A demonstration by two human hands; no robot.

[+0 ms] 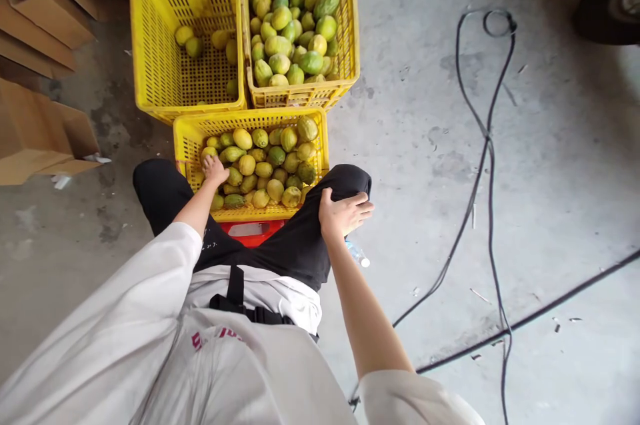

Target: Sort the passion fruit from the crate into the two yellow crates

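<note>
My left hand (215, 170) reaches into the left side of the near yellow crate (250, 213), its fingers curled over a yellow fruit (209, 152). Many oval yellow-green fruits (263, 169) fill that crate, which stands in front of me between my knees. My right hand (344, 214) rests on my right knee, with its fingers spread and nothing in them.
Behind stand two more yellow crates: the left one (187, 102) holds several fruits, the right one (300, 97) many. Cardboard boxes (45, 125) line the left. A black cable (487, 138) lies on the floor to the right, near a tyre (597, 8). A plastic bottle (357, 254) lies beside my right leg.
</note>
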